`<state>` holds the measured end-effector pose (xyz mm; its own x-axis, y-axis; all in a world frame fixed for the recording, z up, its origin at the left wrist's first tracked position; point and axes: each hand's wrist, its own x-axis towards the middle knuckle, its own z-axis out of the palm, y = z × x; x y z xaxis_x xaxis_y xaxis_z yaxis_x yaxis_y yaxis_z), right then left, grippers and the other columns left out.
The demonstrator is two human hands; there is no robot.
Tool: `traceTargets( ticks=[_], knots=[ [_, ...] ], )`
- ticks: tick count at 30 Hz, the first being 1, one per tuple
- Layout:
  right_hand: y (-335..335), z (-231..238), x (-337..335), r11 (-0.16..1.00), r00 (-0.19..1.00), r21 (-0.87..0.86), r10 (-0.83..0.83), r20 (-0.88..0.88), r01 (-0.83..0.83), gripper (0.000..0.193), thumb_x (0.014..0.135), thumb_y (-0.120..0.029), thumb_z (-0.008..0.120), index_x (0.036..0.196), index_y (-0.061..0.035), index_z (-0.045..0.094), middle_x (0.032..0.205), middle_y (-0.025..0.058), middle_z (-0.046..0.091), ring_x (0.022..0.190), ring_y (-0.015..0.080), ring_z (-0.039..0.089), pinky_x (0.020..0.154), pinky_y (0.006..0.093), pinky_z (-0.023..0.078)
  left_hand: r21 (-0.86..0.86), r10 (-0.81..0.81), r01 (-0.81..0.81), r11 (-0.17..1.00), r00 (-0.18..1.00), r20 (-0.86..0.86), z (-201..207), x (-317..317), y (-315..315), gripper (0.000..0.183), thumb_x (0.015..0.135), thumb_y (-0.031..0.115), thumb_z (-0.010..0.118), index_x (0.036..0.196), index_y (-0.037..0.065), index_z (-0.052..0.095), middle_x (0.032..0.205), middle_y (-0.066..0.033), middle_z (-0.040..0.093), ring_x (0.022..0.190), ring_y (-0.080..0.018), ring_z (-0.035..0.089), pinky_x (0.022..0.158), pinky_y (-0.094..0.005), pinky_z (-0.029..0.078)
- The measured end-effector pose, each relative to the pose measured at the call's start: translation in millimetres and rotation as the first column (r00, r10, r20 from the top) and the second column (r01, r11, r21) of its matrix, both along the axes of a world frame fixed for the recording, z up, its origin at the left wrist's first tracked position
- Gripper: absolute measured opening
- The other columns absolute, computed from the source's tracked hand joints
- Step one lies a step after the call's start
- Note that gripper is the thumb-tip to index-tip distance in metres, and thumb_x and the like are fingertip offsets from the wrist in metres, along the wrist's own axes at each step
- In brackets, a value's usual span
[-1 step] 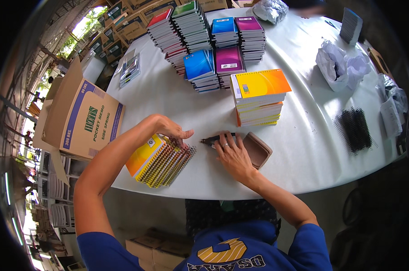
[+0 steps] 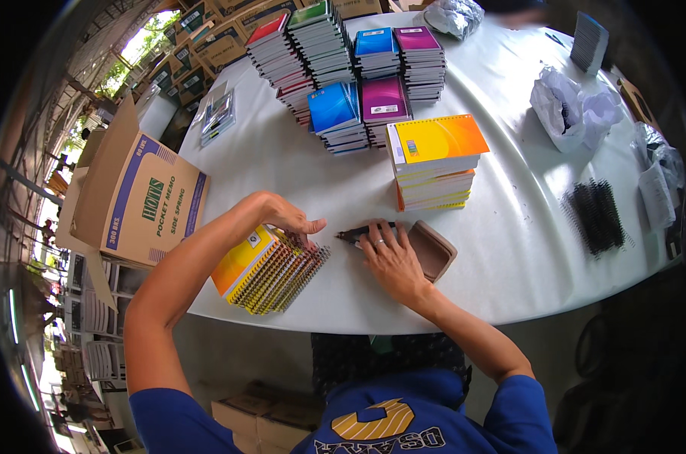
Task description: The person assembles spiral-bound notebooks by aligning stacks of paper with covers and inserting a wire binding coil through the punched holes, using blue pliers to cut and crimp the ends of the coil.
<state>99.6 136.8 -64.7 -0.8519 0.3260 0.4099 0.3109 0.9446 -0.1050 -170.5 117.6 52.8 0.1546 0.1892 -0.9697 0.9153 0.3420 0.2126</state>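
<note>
A stack of yellow-and-orange spiral notebooks (image 2: 256, 261) lies near the table's front edge, with loose dark coils along its right side. Bent over its far end, my left hand (image 2: 288, 218) touches the coils with its fingertips. The thumb sticks out to the right, apart from the fingers, which are partly hidden. My right hand (image 2: 392, 261) is closed over dark-handled pliers (image 2: 348, 235) lying on the table, their tip pointing left. Just right of that hand sits a small brown tray (image 2: 443, 250), touching or nearly touching it.
A taller yellow notebook stack (image 2: 437, 144) stands beyond my right hand. Blue, purple, red and green notebook stacks (image 2: 377, 45) rise farther back. An open carton (image 2: 150, 200) stands at the left. Black coils (image 2: 596, 218) and a white plastic bag (image 2: 558, 113) lie at the right.
</note>
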Motion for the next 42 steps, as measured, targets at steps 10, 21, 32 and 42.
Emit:
traceTargets(
  ticks=[10,21,32,42],
  knots=[
    [11,36,-10,0.944,0.986,-0.329,-0.067,-0.15,0.014,0.036,0.092,-0.026,0.058,0.119,-0.0035,0.052,0.113,0.0196,0.052,0.106,0.0329,0.052,0.088,0.0461,0.044,0.428,0.064,-0.074,0.901,0.997,0.036,82,28,-24,0.076,0.092,0.066,0.045,0.148,0.015,0.04,0.146,-0.0145,0.048,0.129,-0.0317,0.051,0.108,-0.0397,0.04],
    [-50,70,-8,0.682,0.768,-0.718,-0.386,-0.511,-0.135,0.029,0.09,-0.025,0.068,0.099,-0.0013,0.054,0.086,0.0126,0.052,0.071,0.0277,0.053,0.062,0.0375,0.044,0.754,0.173,-0.481,0.448,0.874,0.454,73,66,-67,0.101,0.084,0.022,0.077,0.156,0.011,0.008,0.146,-0.023,0.044,0.127,-0.0297,0.053,0.109,-0.0404,0.037],
    [-39,68,8,0.547,0.738,-0.793,-0.413,-0.534,-0.268,0.024,0.083,-0.005,0.073,0.087,0.0015,0.051,0.083,0.0096,0.049,0.07,0.0234,0.05,0.061,0.0346,0.042,0.413,0.236,-0.87,0.27,0.475,0.847,59,125,-83,0.068,0.093,0.007,0.064,0.152,0.006,0.028,0.139,-0.0152,0.051,0.119,-0.015,0.056,0.102,-0.0296,0.046],
    [-44,80,12,0.493,0.736,-0.708,-0.183,-0.652,-0.505,0.023,0.082,-0.006,0.075,0.094,-0.0002,0.055,0.1,0.0095,0.049,0.082,0.0192,0.052,0.069,0.0318,0.045,0.548,0.179,-0.742,0.386,0.644,0.744,45,133,-85,0.064,0.102,0.025,0.05,0.152,-0.001,0.02,0.15,-0.0154,0.041,0.138,-0.0209,0.038,0.113,-0.0337,0.031]
  ],
)
